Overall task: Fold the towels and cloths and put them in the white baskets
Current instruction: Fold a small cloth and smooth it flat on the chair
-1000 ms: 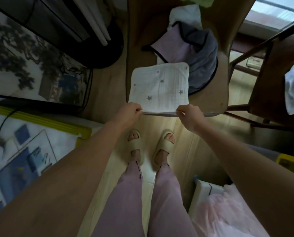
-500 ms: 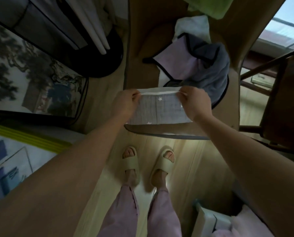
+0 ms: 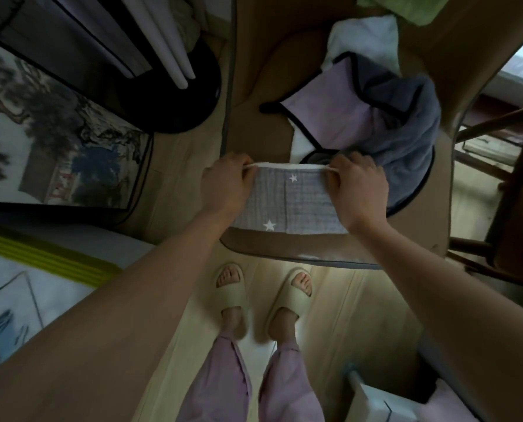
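Nearest to the camera stand the person's feet in pale slippers (image 3: 261, 295) on the light wooden floor, and at the bottom right a corner of a white basket (image 3: 376, 400) shows, with something pale pink beside it.

Further out, on the near part of the brown worktop (image 3: 254, 95), lies the star cloth (image 3: 290, 202) — grey with small white stars. The left hand (image 3: 228, 184) pinches its far left corner, and the right hand (image 3: 359, 187) pinches its far right corner; both have the fingers curled around the white edge. The far edge is lifted a little and the cloth looks doubled over, so I judge that a fold away from the body is in hand.

To do this step well, both corners should come down at the same time and lie exactly over the layer below, with the edge pulled tight between the hands so that no wrinkle is trapped. Then a flat palm can press the crease.

Beyond the hands waits a loose pile — a lilac cloth (image 3: 330, 108) with dark trim, a grey towel (image 3: 412, 123), something white under them, and a green cloth (image 3: 406, 7) at the far edge.
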Tool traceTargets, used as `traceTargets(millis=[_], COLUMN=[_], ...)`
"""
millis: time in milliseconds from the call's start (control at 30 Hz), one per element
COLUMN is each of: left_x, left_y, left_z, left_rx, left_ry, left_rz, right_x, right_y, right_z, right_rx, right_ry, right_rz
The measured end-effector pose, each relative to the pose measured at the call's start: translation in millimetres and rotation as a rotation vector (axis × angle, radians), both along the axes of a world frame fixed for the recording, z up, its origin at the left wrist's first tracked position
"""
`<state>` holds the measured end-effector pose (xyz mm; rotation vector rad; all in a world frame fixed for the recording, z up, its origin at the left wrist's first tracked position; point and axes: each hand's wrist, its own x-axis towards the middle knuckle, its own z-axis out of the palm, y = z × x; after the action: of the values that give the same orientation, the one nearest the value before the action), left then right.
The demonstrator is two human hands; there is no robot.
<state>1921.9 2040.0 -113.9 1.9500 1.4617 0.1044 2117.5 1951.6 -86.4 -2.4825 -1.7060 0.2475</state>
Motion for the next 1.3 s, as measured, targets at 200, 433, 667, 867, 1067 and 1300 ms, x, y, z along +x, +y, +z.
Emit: traceTargets(millis=[200,433,667,867,1067,1300], left_x=[-20,-35,-19,-22,-35,-38], left_y=[-26,-55,-60,-46,-38,-46], left_z=[11,17,21,14,-11,-10], left_rx=[-0.023,-0.223,-0.120,-0.049,0.059,0.338], left_ry=[-0.206,-0.294,-0.381,-0.187,-0.072,0.010], left_rz=[0.378,0.653,0.493,0.307,0.177,0.105], right_x=[-31,-41,-43,-47,-53,-50], right_y=[-8,-6,-2,-4,-3,-6], right_z=[3,-31,-44,-49,-58,-25], right_rx=[0.143,-0.038,-0.099,-0.075,-0.094,0.057], right_ry=[-0.022,0.065,0.011,-0.037,-0.048,0.098], right_rz=[0.265,0.509,0.445,0.441,0.363,0.307])
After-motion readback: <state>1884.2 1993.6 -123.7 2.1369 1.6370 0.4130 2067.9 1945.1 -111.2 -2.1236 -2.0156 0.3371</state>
